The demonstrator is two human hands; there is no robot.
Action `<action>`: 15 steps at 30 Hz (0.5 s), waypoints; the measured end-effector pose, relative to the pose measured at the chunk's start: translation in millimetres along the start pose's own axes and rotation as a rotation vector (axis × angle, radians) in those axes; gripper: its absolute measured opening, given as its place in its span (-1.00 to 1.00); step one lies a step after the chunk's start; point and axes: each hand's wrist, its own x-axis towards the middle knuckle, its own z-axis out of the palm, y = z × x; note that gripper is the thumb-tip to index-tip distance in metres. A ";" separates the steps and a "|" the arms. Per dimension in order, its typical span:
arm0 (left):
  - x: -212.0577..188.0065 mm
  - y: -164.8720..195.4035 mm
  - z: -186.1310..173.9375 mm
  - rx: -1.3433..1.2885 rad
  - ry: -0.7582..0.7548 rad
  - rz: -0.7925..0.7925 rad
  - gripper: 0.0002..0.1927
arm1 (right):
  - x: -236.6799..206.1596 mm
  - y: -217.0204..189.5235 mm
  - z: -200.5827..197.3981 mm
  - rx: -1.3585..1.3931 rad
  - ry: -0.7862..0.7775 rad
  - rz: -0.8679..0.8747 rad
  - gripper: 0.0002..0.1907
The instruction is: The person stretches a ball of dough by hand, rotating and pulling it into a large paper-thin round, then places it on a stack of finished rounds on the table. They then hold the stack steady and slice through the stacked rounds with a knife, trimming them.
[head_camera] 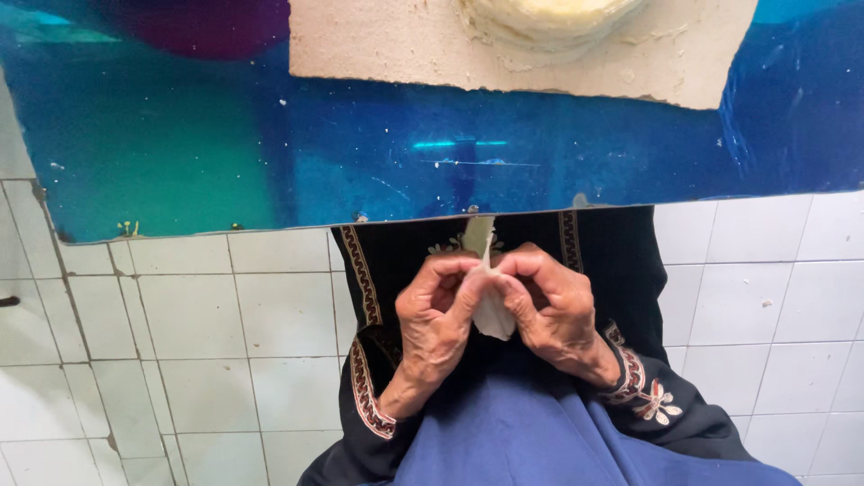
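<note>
Both hands meet over the lap, the left hand (438, 319) and right hand (551, 306) pinching a thin pale sheet of dough (490, 310) between closed fingers, seemingly to fold it, the blue surface (360, 144) lying at twelve o'clock.

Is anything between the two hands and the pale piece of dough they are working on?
Nothing visible. The left hand and right hand both pinch the pale dough piece directly, fingertips touching it, in front of the dark embroidered garment.
</note>
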 end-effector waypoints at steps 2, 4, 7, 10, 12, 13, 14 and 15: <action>1.1 -1.0 -0.4 0.014 0.061 0.053 -0.86 | -3.5 3.4 -1.0 0.222 0.003 0.185 -0.84; 1.6 -0.2 1.0 0.028 0.096 0.106 -0.89 | -4.2 7.3 -2.8 0.316 0.008 0.307 -0.83; 1.2 5.0 5.6 0.094 0.100 0.184 -0.91 | -1.5 9.7 -4.3 0.315 -0.003 0.359 -0.81; -0.6 13.9 7.8 0.292 0.070 0.291 -0.90 | 1.8 6.4 -2.8 0.391 -0.034 0.305 -0.73; -1.4 18.3 6.2 0.471 0.046 0.416 -0.89 | 3.1 3.4 -0.8 0.398 -0.047 0.207 -0.61; -1.5 19.2 5.4 0.455 0.047 0.359 -0.89 | 3.7 2.5 -1.3 0.331 -0.028 0.202 -0.70; -1.7 19.3 4.3 0.438 0.050 0.303 -0.89 | 4.1 2.0 -1.8 0.264 -0.010 0.195 -0.78; -2.4 18.5 3.4 0.421 0.054 0.247 -0.90 | 4.0 1.6 -2.3 0.197 0.006 0.189 -0.87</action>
